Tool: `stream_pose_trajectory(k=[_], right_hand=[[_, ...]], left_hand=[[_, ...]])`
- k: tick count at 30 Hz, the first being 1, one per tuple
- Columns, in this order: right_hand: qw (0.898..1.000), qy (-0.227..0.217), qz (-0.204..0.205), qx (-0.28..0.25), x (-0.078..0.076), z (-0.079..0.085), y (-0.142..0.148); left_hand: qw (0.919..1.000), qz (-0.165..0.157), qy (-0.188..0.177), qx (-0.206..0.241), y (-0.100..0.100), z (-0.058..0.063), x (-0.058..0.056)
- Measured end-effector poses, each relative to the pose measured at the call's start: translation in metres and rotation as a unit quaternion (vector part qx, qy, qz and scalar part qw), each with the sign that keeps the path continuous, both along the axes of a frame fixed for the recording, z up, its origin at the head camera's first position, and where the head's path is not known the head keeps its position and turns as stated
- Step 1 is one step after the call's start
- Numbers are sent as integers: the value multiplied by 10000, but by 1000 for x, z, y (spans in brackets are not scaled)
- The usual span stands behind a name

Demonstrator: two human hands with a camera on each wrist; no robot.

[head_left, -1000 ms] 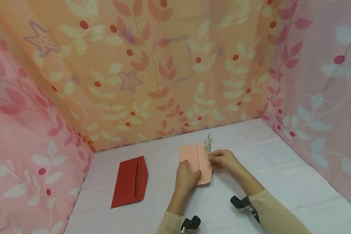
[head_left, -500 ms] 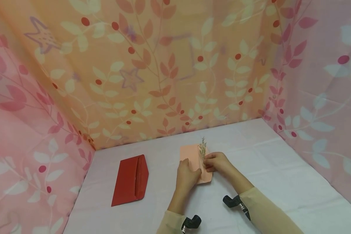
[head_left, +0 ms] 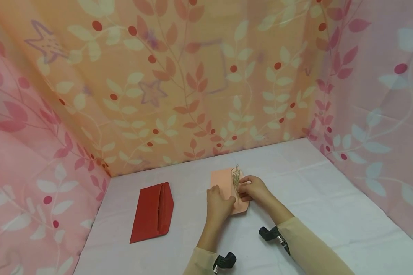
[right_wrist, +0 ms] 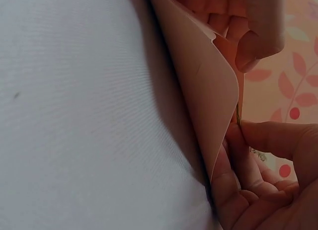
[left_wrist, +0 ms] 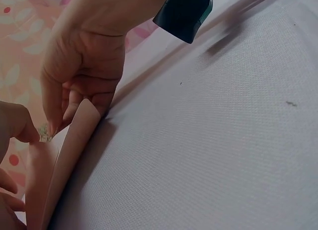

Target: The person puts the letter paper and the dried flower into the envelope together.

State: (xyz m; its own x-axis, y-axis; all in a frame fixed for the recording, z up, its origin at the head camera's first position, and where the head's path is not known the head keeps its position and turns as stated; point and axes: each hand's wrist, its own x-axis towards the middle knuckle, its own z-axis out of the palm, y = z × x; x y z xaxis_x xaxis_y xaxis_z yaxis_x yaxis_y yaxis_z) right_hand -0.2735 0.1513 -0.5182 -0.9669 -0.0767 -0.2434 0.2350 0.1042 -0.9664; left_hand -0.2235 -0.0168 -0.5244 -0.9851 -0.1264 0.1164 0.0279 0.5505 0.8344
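Observation:
A pale pink envelope (head_left: 221, 178) lies on the white-covered table, its flap side turned to the right. My left hand (head_left: 217, 205) grips it from the left, with the thumb at the edge of the opening. Between thumb and fingertips my right hand (head_left: 255, 189) pinches the thin stem of a small dried flower sprig (head_left: 236, 176). The sprig overlaps the opening in the head view, its pale tip pointing away from me. The right wrist view shows the stem beside the raised flap (right_wrist: 201, 76), with fingers behind the flap hiding the stem's lower end.
A red envelope (head_left: 147, 214) lies to the left on the white cloth (head_left: 189, 229), its flap open to the right. Patterned orange and pink curtains (head_left: 179, 76) enclose the table at the back and sides. A black wrist device (head_left: 224, 261) sits on each sleeve.
My right hand has moved left with the sprig, from beside the pink envelope's right edge to its opening. The sprig now sits lower. My left hand has stayed on the envelope.

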Motion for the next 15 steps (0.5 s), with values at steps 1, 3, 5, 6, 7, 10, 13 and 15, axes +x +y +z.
stream_pose_trajectory(k=[1,3,5,6,7,10,13,15], right_hand=[[10000,6,-5,30,-1,0,0],[10000,-14,38,77,-2,1,-1],[9998,-62,126,117,-4,2,-2],[9997,-79,190,148,-4,2,-2],[9995,-110,244,186,-5,3,-2],[9986,-257,350,293,-7,7,-3],[9975,-330,414,478,-9,9,-5],[9965,-323,493,590,-10,10,-7]], left_hand=[[10000,1,-8,2,0,0,0],[10000,11,-30,-14,0,1,-1],[10000,27,-37,-44,0,1,-1],[10000,26,-49,-49,0,2,0],[10000,22,-49,-55,-1,3,0],[10000,-22,-45,-29,-1,6,2],[10000,-59,-68,-36,-2,6,2],[9999,-90,-74,-116,-3,6,2]])
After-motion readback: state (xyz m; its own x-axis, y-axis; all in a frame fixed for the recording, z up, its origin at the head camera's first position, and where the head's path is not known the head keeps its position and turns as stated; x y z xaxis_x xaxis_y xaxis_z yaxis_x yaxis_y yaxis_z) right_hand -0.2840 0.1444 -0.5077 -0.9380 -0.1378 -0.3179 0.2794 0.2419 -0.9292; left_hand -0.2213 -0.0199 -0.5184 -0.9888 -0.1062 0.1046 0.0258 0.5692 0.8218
